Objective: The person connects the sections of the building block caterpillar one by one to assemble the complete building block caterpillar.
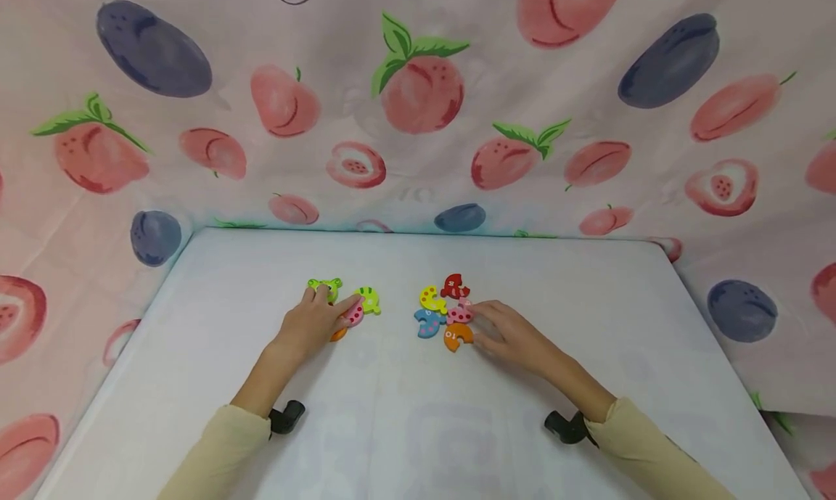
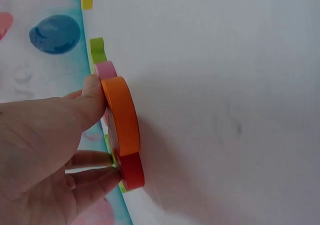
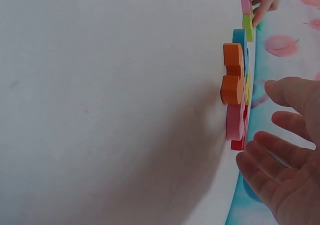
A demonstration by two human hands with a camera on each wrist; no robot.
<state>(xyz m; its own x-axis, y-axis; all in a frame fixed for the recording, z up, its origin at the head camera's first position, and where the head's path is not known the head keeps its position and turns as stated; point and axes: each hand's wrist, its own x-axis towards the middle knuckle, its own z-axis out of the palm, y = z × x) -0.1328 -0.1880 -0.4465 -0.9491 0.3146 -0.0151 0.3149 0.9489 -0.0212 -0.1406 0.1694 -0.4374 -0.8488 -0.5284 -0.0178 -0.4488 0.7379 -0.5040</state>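
Note:
My left hand (image 1: 309,327) lies over a cluster of painted toy pieces, thumb and fingers spread across it. Its fingertips touch a green piece with a frog-like face (image 1: 334,288), and the thumb reaches over a pink dotted piece (image 1: 355,315). A green striped piece (image 1: 370,300) and an orange piece (image 1: 337,334) adjoin; a red piece (image 2: 132,171) shows at the fingertips in the left wrist view. My right hand (image 1: 516,337), fingers loosely extended, is beside a second cluster: red (image 1: 452,287), yellow (image 1: 429,299), blue (image 1: 427,324), pink dotted (image 1: 459,314) and orange (image 1: 457,336) pieces.
Both clusters lie on a white-covered table (image 1: 392,413), a gap between them. Behind rises a fruit-printed cloth (image 1: 418,166). Black wrist devices sit at the left cuff (image 1: 287,417) and the right cuff (image 1: 565,427).

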